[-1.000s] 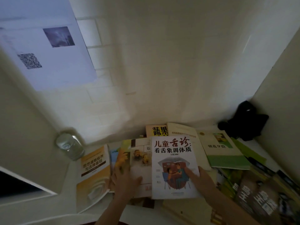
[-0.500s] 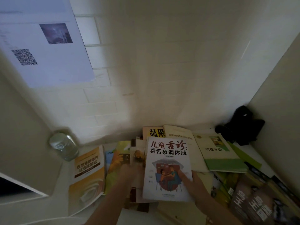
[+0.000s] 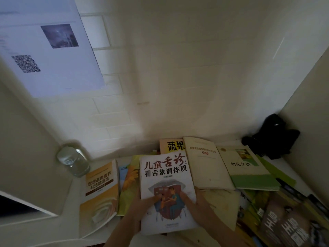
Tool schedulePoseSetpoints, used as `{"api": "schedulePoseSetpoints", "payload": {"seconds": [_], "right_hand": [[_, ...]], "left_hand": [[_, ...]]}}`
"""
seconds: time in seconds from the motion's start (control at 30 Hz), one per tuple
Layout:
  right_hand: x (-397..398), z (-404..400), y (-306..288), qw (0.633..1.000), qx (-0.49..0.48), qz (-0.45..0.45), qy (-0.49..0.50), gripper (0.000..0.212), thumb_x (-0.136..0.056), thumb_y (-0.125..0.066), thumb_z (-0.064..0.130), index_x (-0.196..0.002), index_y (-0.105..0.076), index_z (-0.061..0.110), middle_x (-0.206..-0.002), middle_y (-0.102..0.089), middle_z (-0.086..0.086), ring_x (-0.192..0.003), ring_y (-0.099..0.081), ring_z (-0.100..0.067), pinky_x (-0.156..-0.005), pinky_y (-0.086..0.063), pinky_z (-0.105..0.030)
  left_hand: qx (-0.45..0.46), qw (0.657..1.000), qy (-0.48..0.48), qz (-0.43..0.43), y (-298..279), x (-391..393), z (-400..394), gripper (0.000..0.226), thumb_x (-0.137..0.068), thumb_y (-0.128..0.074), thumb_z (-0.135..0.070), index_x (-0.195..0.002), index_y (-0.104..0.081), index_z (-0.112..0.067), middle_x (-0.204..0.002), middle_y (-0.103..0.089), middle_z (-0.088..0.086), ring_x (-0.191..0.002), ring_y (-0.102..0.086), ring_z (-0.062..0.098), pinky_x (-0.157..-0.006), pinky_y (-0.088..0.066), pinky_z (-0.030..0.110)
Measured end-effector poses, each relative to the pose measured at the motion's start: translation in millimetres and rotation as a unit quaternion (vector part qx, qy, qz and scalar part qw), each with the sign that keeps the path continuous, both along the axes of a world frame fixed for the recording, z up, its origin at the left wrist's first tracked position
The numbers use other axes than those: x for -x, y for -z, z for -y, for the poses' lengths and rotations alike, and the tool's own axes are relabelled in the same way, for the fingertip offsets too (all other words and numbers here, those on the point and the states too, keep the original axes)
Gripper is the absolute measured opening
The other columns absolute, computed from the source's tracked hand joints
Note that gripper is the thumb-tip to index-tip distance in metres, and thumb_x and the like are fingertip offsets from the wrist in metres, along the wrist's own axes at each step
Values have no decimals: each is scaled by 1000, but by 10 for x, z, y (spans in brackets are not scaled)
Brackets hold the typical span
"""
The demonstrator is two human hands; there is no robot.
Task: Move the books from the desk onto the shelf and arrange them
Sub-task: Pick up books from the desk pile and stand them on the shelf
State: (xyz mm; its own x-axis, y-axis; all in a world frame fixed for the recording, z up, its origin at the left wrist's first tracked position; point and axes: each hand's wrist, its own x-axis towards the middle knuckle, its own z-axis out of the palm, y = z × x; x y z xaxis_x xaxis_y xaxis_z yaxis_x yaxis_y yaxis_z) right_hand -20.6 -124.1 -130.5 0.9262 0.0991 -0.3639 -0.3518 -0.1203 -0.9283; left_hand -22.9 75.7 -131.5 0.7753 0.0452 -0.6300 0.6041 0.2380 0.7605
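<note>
Now both hands [image 3: 178, 209] gripping white book [image 3: 166, 182].

Two hands show, the left hand [image 3: 140, 209] and the right hand [image 3: 199, 209], both on one white book [image 3: 165, 177]; the books spread on the table [image 3: 74, 227] number at least nine, though the dim overlapping pile at the right cannot be counted surely. One glass jar [image 3: 73, 162] stands at the left; one black object [image 3: 272, 138] sits in the right corner; one paper sheet [image 3: 48, 49] hangs on the wall.
</note>
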Motion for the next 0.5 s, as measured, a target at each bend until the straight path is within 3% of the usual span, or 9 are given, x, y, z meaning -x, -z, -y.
{"api": "schedulePoseSetpoints", "payload": {"seconds": [0.13, 0.2, 0.27, 0.33, 0.4, 0.43, 0.5], "right_hand": [[-29, 12, -122, 1000, 4, 7, -24, 28, -93, -59, 35, -118, -48, 43, -116, -63, 16, -94, -65, 0, -73, -57, -19], [-74, 72, -156, 999, 40, 7, -25, 38, -85, -63, 48, -120, -56, 38, -116, -69, 8, -94, -69, -7, -80, -60, -31], [-100, 118, -213, 998, 60, 36, -2, 39, -87, -62, 45, -122, -57, 30, -116, -68, 6, -97, -68, -9, -79, -60, -31], [-109, 205, -282, 995, 58, 68, 42, 31, -92, -60, 35, -123, -56, 29, -113, -67, 6, -97, -68, -11, -75, -60, -29], [-118, 355, -300, 991, 62, 80, 86, 29, -93, -59, 33, -122, -55, 27, -111, -67, 4, -94, -68, -14, -70, -60, -31], [-111, 433, -301, 990, 58, 78, 104, 29, -94, -59, 32, -122, -54, 27, -110, -66, 3, -92, -67, -14, -68, -58, -30], [-125, 580, -202, 987, 73, 62, 131, 33, -94, -59, 31, -126, -52, 25, -115, -64, -5, -90, -64, -16, -68, -55, -30]], "left_hand": [[42, 999, -9, -15, -71, 74, 30, 38, -81, -75, -11, -117, -64, -11, -99, -73, 23, -90, -70, 44, -79, -57, 53], [43, 999, 1, 13, -178, 42, 51, 41, -81, -75, -12, -120, -62, -12, -102, -73, 21, -91, -71, 40, -74, -59, 48], [9, 997, 27, 68, -320, -41, 82, 44, -83, -74, -18, -123, -59, -20, -106, -74, 12, -92, -73, 30, -69, -60, 40], [-68, 987, 90, 118, -447, -183, 87, 35, -88, -67, -34, -120, -55, -30, -107, -73, 0, -89, -74, 17, -67, -59, 30], [-192, 965, 120, 135, -490, -341, -24, 32, -92, -51, -55, -116, -53, -35, -111, -67, -3, -92, -71, 16, -73, -59, 32], [-294, 938, 129, 132, -458, -425, -152, 38, -92, -46, -60, -119, -53, -34, -116, -63, 0, -100, -66, 19, -83, -56, 39], [-454, 869, 163, 109, -358, -520, -412, 42, -95, -50, -47, -129, -51, -23, -127, -57, 7, -113, -56, 25, -97, -47, 46]]}}
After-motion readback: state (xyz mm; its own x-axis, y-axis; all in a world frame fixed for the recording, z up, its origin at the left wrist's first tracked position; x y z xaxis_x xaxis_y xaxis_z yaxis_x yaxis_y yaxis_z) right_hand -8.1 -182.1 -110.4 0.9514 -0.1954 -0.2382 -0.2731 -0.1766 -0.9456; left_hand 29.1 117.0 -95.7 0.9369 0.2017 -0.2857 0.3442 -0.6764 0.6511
